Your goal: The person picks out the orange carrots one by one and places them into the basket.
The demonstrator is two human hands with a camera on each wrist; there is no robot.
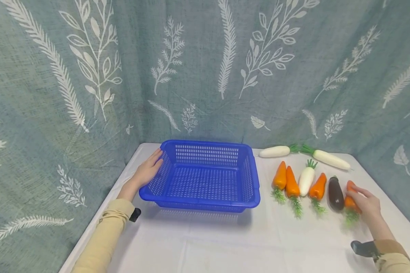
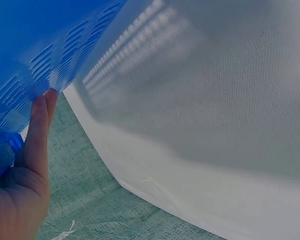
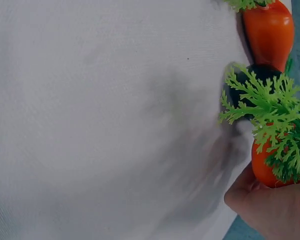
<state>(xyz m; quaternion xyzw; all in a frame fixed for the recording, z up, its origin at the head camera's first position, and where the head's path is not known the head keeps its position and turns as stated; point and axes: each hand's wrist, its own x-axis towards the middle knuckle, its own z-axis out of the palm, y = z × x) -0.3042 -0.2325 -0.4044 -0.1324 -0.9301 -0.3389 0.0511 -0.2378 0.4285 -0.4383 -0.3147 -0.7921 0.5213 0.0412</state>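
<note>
In the head view, my left hand (image 1: 147, 171) is at the left side of a blue plastic basket (image 1: 199, 200), its fingers straight and touching it. The left wrist view shows those fingers (image 2: 37, 135) against the slotted basket wall (image 2: 45, 60). At the far right, my right hand (image 1: 366, 203) grips an orange carrot (image 1: 350, 185) with a leafy green top, beside a dark eggplant (image 1: 335, 193). In the right wrist view, the carrot's green leaves (image 3: 270, 105) hide part of the carrot and eggplant, and the thumb presses its orange body (image 3: 262, 167).
Left of the eggplant lie three more carrots (image 1: 317, 186) and a white radish (image 1: 306, 181). Behind them are two longer white radishes, one on the left (image 1: 275, 151) and one on the right (image 1: 331, 159). A patterned green curtain (image 1: 205, 68) surrounds the white-covered table (image 1: 208, 242).
</note>
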